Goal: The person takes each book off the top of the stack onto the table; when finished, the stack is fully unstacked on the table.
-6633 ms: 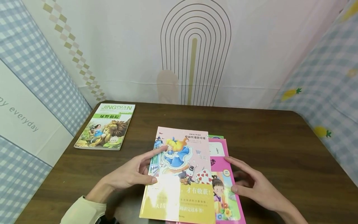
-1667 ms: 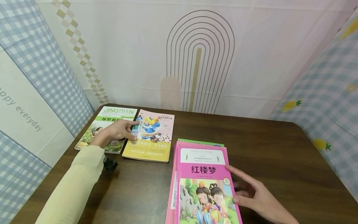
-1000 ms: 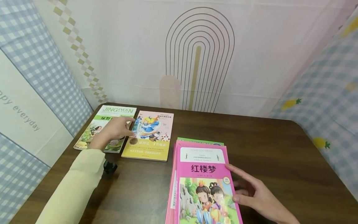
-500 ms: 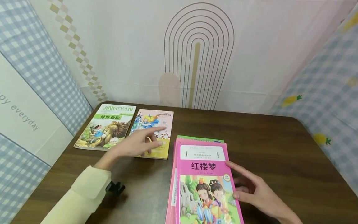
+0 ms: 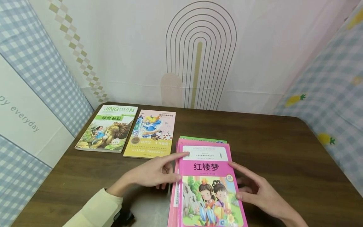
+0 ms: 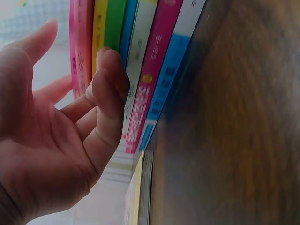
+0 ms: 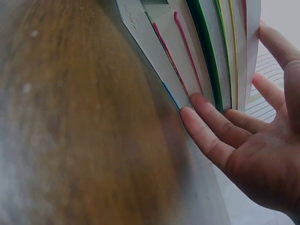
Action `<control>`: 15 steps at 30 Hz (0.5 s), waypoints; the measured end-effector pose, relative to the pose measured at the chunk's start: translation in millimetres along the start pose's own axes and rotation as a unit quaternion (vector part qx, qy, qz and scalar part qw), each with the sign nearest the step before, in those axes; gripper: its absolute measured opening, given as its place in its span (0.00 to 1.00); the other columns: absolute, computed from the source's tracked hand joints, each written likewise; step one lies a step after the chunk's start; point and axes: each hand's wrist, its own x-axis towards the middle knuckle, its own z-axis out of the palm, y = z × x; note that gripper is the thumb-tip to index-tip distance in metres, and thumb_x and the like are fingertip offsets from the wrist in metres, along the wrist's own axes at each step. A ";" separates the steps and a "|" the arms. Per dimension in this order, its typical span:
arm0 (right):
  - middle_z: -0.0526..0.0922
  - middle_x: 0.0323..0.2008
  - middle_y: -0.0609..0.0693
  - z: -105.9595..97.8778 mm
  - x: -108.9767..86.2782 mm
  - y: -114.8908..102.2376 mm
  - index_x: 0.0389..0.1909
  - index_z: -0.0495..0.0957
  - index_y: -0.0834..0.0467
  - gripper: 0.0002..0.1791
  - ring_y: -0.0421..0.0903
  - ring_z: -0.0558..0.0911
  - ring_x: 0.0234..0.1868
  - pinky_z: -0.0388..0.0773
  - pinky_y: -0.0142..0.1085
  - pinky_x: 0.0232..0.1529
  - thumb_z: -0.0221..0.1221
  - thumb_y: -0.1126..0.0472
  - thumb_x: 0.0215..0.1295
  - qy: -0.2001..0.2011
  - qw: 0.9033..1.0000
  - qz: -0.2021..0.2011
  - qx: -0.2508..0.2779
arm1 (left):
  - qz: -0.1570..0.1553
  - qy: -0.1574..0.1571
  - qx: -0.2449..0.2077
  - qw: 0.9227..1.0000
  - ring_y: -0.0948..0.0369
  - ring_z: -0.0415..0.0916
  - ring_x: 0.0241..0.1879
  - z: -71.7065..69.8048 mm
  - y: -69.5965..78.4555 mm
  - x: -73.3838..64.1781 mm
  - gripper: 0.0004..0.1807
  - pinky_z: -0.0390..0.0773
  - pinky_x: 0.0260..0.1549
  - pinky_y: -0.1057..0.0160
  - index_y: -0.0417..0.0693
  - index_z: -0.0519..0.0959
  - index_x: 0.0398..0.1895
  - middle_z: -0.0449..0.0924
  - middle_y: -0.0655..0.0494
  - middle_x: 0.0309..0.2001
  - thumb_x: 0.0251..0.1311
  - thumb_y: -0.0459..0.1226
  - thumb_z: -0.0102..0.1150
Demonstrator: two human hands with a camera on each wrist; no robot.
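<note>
A stack of books stands at the front middle of the table, topped by a bright pink book (image 5: 205, 183) with two cartoon figures. My left hand (image 5: 156, 171) is at its left edge, index finger and thumb reaching onto the cover's edge. In the left wrist view, the other fingers bend loosely beside the coloured spines (image 6: 152, 70). On the right side my right hand (image 5: 262, 194) rests its fingertips on the stack. The right wrist view shows those fingers (image 7: 206, 136) lying fairly straight against the page edges (image 7: 187, 51).
A pink-and-yellow book (image 5: 150, 146) lies flat at the back left, beside a green-and-white book (image 5: 106, 132) with a lion. The dark wooden table (image 5: 269, 142) reaches back to a white patterned curtain (image 5: 127, 53). A green book (image 5: 202, 139) sticks out behind the stack's top.
The pink-and-yellow book went from the stack to the back left, beside the lion book, with my left hand. That hand then let go and returned to the stack; my right hand stayed there.
</note>
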 end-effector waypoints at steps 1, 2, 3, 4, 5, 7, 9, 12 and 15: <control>0.68 0.74 0.31 0.0 -0.1 0.0 0.84 0.58 0.49 0.39 0.43 0.83 0.60 0.89 0.41 0.49 0.58 0.70 0.76 0.000 1.000 -0.001 -0.001 | 0.000 0.006 0.004 1.000 0.51 0.81 0.18 2.6 0.0 0.8 0.40 0.83 0.18 0.57 0.72 0.58 0.84 0.83 0.46 0.25 0.74 0.49 0.64; 0.68 0.74 0.31 0.0 -0.3 -0.1 0.84 0.58 0.49 0.39 0.43 0.83 0.60 0.89 0.40 0.49 0.58 0.70 0.76 0.001 1.000 0.000 -0.002 | 0.000 0.014 0.009 1.000 0.53 0.80 0.17 5.2 0.1 1.8 0.40 0.82 0.18 0.59 0.72 0.58 0.84 0.83 0.48 0.24 0.73 0.49 0.65; 0.68 0.74 0.31 0.0 -0.5 -0.2 0.84 0.58 0.49 0.39 0.43 0.83 0.60 0.89 0.40 0.50 0.58 0.70 0.76 0.001 1.000 0.000 -0.002 | -0.002 0.024 0.014 1.000 0.56 0.79 0.16 7.6 0.1 2.8 0.41 0.81 0.18 0.61 0.72 0.59 0.83 0.82 0.51 0.24 0.72 0.50 0.66; 0.68 0.74 0.30 0.1 -0.6 -0.1 0.84 0.58 0.50 0.39 0.43 0.83 0.60 0.89 0.40 0.50 0.58 0.70 0.76 0.000 1.000 -0.002 -0.003 | -0.005 0.036 0.021 0.999 0.59 0.78 0.16 10.0 -0.1 3.9 0.41 0.80 0.19 0.62 0.72 0.60 0.83 0.81 0.54 0.23 0.70 0.50 0.68; 0.67 0.75 0.30 0.1 -0.6 -0.2 0.84 0.58 0.49 0.39 0.43 0.83 0.60 0.89 0.40 0.50 0.58 0.70 0.76 0.001 1.000 0.000 -0.002 | -0.008 0.049 0.025 0.998 0.61 0.77 0.16 12.1 0.0 5.0 0.41 0.79 0.19 0.64 0.71 0.61 0.82 0.80 0.57 0.22 0.69 0.51 0.69; 0.67 0.75 0.30 0.2 -0.7 -0.3 0.84 0.58 0.49 0.39 0.43 0.82 0.60 0.89 0.40 0.50 0.58 0.69 0.76 0.001 1.000 0.005 -0.002 | -0.015 0.069 0.030 0.997 0.64 0.75 0.16 15.4 0.1 6.6 0.41 0.78 0.20 0.65 0.71 0.63 0.81 0.78 0.60 0.21 0.67 0.53 0.70; 0.67 0.75 0.30 0.3 -0.6 -0.5 0.84 0.58 0.49 0.39 0.43 0.82 0.61 0.89 0.40 0.50 0.58 0.69 0.76 0.003 1.000 0.007 -0.002 | -0.019 0.082 0.033 0.996 0.65 0.74 0.16 17.2 0.2 7.8 0.42 0.77 0.20 0.65 0.71 0.64 0.81 0.76 0.62 0.20 0.65 0.53 0.71; 0.67 0.75 0.30 0.2 -0.7 -0.5 0.84 0.58 0.48 0.40 0.42 0.82 0.61 0.89 0.40 0.49 0.59 0.69 0.76 0.005 1.000 0.009 -0.002 | -0.019 0.084 0.027 0.996 0.65 0.73 0.16 17.9 0.2 8.8 0.42 0.76 0.19 0.65 0.71 0.64 0.81 0.76 0.62 0.20 0.65 0.53 0.71; 0.64 0.76 0.29 -0.1 -0.8 0.4 0.85 0.56 0.48 0.41 0.41 0.82 0.61 0.89 0.40 0.49 0.58 0.69 0.76 0.005 1.000 0.003 -0.003 | -0.019 0.080 0.021 0.996 0.66 0.73 0.17 17.3 -0.2 8.4 0.43 0.77 0.20 0.64 0.72 0.63 0.81 0.76 0.62 0.20 0.65 0.52 0.71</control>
